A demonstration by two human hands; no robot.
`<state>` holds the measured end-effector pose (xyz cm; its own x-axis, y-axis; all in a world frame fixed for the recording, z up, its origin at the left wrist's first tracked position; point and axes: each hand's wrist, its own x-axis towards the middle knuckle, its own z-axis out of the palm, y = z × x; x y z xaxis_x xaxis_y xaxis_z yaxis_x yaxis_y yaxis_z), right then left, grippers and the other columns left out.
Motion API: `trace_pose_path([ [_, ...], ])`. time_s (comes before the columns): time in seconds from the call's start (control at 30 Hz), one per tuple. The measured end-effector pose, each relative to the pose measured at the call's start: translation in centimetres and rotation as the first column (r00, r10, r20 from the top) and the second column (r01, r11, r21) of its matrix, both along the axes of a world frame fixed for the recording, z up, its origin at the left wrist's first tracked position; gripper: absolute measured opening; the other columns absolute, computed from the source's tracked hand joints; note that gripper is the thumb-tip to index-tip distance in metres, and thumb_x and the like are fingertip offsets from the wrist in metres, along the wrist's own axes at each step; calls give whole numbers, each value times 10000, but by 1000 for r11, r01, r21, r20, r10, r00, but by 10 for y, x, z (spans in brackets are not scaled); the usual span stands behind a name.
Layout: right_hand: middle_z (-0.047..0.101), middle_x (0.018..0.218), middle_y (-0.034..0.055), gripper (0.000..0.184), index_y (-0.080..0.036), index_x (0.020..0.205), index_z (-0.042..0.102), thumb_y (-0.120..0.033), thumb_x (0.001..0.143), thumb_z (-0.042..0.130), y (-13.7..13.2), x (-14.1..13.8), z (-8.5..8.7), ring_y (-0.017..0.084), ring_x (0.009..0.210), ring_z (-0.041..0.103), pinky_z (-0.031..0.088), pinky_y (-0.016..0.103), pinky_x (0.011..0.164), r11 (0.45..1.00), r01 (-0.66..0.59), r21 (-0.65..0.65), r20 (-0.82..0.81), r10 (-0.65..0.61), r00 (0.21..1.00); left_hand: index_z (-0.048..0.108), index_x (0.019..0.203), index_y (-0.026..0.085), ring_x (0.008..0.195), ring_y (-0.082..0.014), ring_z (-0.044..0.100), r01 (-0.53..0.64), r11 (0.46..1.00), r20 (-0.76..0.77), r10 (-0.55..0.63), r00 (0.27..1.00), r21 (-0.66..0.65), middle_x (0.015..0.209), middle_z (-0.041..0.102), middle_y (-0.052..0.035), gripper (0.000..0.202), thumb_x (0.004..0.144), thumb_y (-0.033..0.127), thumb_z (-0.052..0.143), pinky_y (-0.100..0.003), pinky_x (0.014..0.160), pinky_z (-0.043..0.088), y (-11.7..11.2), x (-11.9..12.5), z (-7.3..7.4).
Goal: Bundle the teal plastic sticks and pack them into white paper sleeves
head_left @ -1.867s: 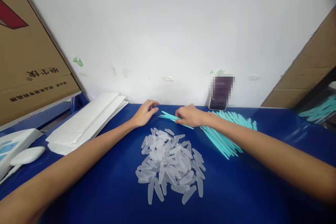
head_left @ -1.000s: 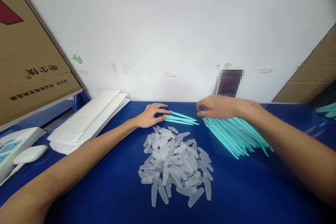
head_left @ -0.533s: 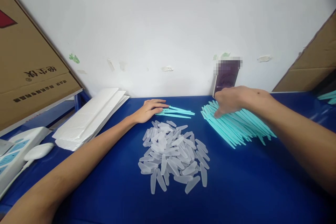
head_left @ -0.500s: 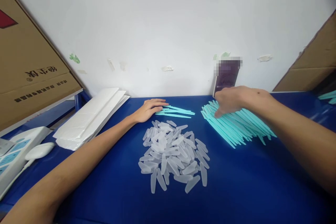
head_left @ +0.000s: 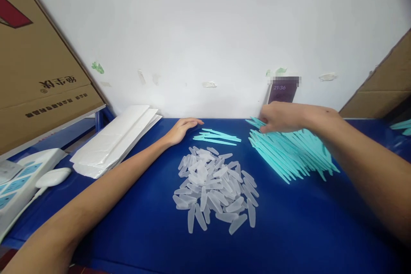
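Some teal sticks are pinched by R hand at teal pile; L hand is relaxed, empty, nr small teal grp. Phone may be knocked if R hand's lifted carelessly.

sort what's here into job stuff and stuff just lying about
Seemingly in use:
turquoise stick pile, a few in the right hand
small turquoise stick group by the left hand
frosted plastic pieces

Probably just lying about:
phone
power strip
white corded device
flat white packets
printed cardboard
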<state>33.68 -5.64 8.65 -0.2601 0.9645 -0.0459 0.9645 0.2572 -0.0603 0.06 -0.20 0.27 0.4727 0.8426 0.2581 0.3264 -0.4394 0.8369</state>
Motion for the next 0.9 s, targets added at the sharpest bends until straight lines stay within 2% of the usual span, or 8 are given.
trace_pose_path([
  [0.07, 592, 607, 50, 352, -204, 582, 510, -423, 816, 655, -2, -22, 10, 147, 495, 490, 339, 332, 507, 991, -112, -73, 127, 121, 985, 772, 1019, 171, 1213, -280, 606, 0, 1000, 11, 0, 1000, -11, 1213, 726, -71, 374, 878, 422, 533, -402, 1125, 379, 1, -1, -1],
  [0.17, 626, 669, 62, 285, -193, 658, 549, -402, 844, 601, 1, -57, 18, 153, 527, 511, 338, 324, 510, 978, -185, -93, 156, 198, 968, 759, 1047, 162, 1210, -272, 608, -12, 1000, 27, 12, 1000, 6, 1216, 722, -75, 379, 884, 383, 497, -408, 1134, 371, 4, -2, -3],
  [0.27, 651, 722, 75, 228, -177, 731, 599, -378, 839, 594, 11, -85, 16, 166, 582, 543, 337, 314, 529, 969, -216, -120, 162, 234, 959, 736, 1099, 167, 1220, -263, 599, -17, 1000, 24, 16, 1000, 22, 1233, 713, -73, 375, 889, 363, 496, -409, 1130, 372, 4, -3, -5],
  [0.4, 682, 787, 85, 220, -165, 810, 639, -333, 890, 522, 22, -110, 8, 167, 641, 563, 351, 300, 565, 941, -311, -136, 126, 328, 936, 689, 1198, 170, 1179, -267, 611, 0, 1000, -15, 0, 1000, 28, 1267, 691, -90, 414, 891, 418, 562, -411, 1071, 416, 3, -3, -6],
  [0.63, 698, 889, 100, 253, -143, 896, 663, -319, 921, 484, 29, -128, -14, 177, 691, 572, 367, 297, 600, 910, -354, -215, 119, 384, 916, 678, 1196, 134, 1198, -275, 601, -18, 999, 86, 21, 996, -32, 1249, 691, -113, 423, 852, 359, 578, -403, 1080, 403, 6, -2, -8],
  [0.9, 695, 898, 96, 265, -151, 896, 657, -332, 934, 467, 30, -121, -18, 173, 695, 555, 367, 300, 613, 912, -358, -202, 58, 376, 925, 702, 1155, 131, 1197, -288, 596, -33, 999, 97, 37, 995, -42, 1218, 704, -108, 410, 839, 361, 576, -418, 1095, 387, 6, -2, -6],
])
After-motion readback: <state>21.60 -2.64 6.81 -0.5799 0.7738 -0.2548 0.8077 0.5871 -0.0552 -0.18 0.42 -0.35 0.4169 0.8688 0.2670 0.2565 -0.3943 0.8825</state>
